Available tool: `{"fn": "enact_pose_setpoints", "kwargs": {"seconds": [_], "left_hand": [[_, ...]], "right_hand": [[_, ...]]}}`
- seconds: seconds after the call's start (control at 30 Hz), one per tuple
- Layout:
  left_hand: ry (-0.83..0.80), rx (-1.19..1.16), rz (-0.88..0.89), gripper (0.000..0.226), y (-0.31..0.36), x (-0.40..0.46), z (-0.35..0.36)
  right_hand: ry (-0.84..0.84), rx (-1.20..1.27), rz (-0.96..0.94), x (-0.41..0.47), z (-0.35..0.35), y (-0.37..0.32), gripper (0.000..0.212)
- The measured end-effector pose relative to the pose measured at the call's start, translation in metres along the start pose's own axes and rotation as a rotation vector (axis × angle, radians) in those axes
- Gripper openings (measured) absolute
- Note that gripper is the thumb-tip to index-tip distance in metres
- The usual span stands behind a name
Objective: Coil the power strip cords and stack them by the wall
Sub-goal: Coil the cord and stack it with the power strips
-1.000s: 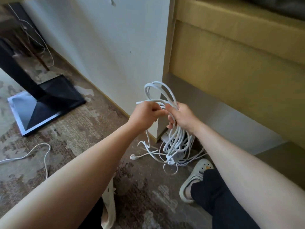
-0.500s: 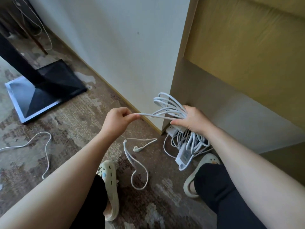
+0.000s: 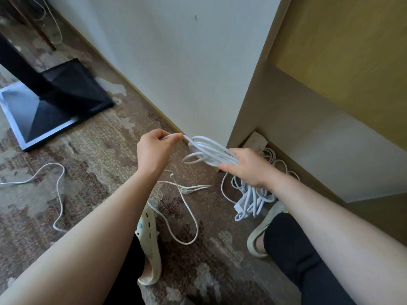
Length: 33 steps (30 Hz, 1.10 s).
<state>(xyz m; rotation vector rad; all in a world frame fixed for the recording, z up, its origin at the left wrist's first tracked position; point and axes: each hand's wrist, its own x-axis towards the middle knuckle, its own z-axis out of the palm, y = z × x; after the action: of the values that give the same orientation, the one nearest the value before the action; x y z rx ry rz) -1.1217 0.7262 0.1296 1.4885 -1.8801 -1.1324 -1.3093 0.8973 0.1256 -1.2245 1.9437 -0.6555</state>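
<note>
My right hand (image 3: 244, 168) grips a bundle of white cord loops (image 3: 207, 150) held above the floor near the wall corner. My left hand (image 3: 154, 148) pinches a strand of the same cord running out of the top of the loops. The loose tail of the cord (image 3: 187, 208) hangs to the carpet and ends in a plug (image 3: 184, 190). Below my right hand hangs the white power strip body (image 3: 243, 202) with more loops around it. Another white power strip (image 3: 255, 140) lies on the floor in the corner by the wall.
A separate white cable (image 3: 58, 190) snakes across the patterned carpet at left. A black stand base (image 3: 66, 100) sits at upper left. The white wall (image 3: 176, 62) meets a tan cabinet (image 3: 330, 84) on the right. My feet in pale clogs (image 3: 148, 245) rest on the carpet.
My left hand has pulled away to the left, drawing a strand taut from the loops. The bundle in my right hand has dropped lower toward the floor. More loose cord now trails on the carpet.
</note>
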Motion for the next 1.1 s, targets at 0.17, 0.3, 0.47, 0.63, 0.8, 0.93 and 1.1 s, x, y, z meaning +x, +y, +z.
{"fn": "enact_pose_setpoints", "kwargs": {"seconds": [0.17,0.3,0.47,0.63,0.8,0.93,1.1], "left_hand": [[-0.297,0.014,-0.009,0.028,-0.006,0.005,-0.003],[-0.374,-0.057,0.073,0.017,-0.011,0.002,-0.006],[-0.349,0.065,0.107,0.021,-0.028,0.003,-0.017],[-0.138,0.183,0.092,0.024,-0.037,0.01,-0.025],[-0.127,0.288,0.207,0.022,-0.04,0.006,-0.034],[-0.037,0.281,0.189,0.022,-0.05,0.009,-0.052],[-0.258,0.074,-0.245,0.032,-0.039,-0.013,-0.023]], "right_hand": [[0.178,0.134,0.029,0.007,-0.012,0.01,0.011],[0.41,0.24,0.111,0.013,-0.03,0.024,0.019],[0.431,0.232,0.13,0.01,-0.033,0.028,0.021],[0.462,0.204,0.126,0.004,-0.031,0.026,0.021],[0.521,0.157,0.152,-0.002,-0.037,0.027,0.028],[0.584,0.149,0.163,-0.004,-0.039,0.027,0.027],[0.592,0.173,0.209,0.003,-0.024,0.017,0.027]]}}
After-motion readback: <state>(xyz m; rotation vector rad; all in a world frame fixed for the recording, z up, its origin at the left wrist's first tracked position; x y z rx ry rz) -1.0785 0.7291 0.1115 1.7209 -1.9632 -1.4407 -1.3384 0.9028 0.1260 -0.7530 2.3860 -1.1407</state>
